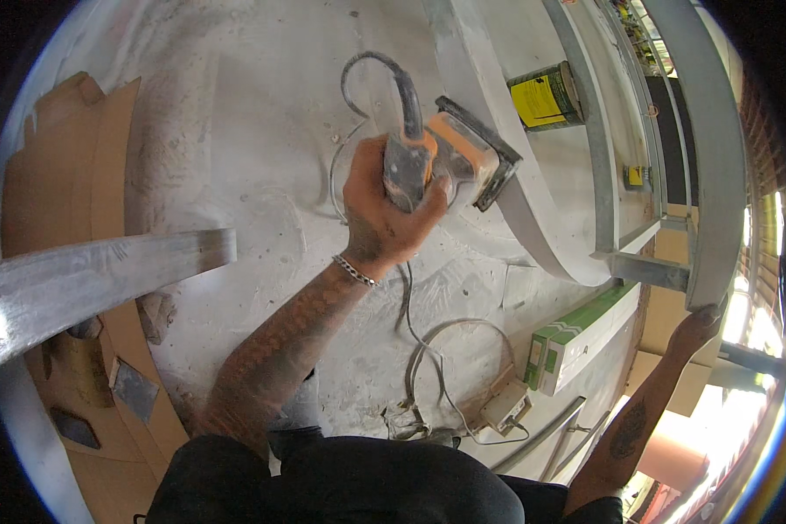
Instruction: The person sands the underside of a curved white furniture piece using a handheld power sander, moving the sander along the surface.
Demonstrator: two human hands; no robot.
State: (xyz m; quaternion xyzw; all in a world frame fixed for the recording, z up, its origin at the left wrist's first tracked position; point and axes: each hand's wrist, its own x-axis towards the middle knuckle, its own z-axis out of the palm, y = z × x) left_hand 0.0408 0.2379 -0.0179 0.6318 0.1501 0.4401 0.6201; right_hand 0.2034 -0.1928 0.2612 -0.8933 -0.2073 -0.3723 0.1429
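My left hand (380, 214) is closed around the body of a dusty orange and grey electric sander (463, 153). Its flat black pad is tilted and meets the edge of a curved grey metal frame (533, 210). A dark cord rises from the back of the tool and loops down to the floor. At the far right, my right hand (699, 327) grips the lower end of the frame's outer bar; some of its fingers are hidden behind that bar.
A yellow-labelled can (546, 96) stands between the frame's bars. Below lie a green and white box (581, 341), a power outlet box (505, 403) and looping cable. On the left, a grey metal bar (105, 275) juts over cardboard (65, 166). Dust coats the concrete floor (262, 175).
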